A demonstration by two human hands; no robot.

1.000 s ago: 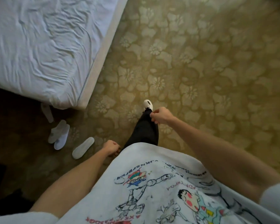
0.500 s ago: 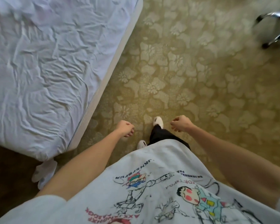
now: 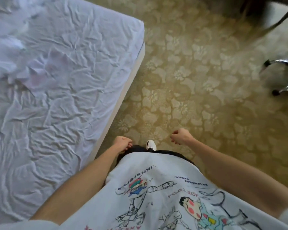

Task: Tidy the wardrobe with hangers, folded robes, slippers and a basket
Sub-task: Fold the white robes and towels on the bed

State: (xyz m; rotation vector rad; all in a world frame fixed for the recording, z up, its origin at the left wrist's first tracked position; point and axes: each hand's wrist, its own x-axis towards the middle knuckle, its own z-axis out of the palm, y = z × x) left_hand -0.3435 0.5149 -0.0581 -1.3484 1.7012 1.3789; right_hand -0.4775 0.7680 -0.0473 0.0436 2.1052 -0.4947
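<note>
A bed (image 3: 53,90) with a creased white sheet fills the left half of the view, its far right corner reaching toward the middle of the frame. A bunched, blurred heap of white fabric (image 3: 10,52) lies on the sheet at the far left; what it is cannot be told. To the right of the bed spreads a yellow-green carpet (image 3: 198,83) with a flower pattern. At the near edge is the person's white T-shirt (image 3: 156,196) printed with cartoon figures, and dark trousers (image 3: 173,154) show just beyond its hem. At the far right stand chrome legs on dark castors (image 3: 283,75), and a dark blurred piece of furniture (image 3: 263,10) sits in the far right corner. Both bare forearms reach forward from the near edge. The left hand (image 3: 122,144) is curled into a loose fist close to the bed's side, grasping nothing. The right hand (image 3: 179,136) is likewise loosely clenched and empty, over the carpet. Between the two hands a white shoe (image 3: 150,144) points forward on the carpet. No hanger, robe, slipper, basket or wardrobe can be made out here.
</note>
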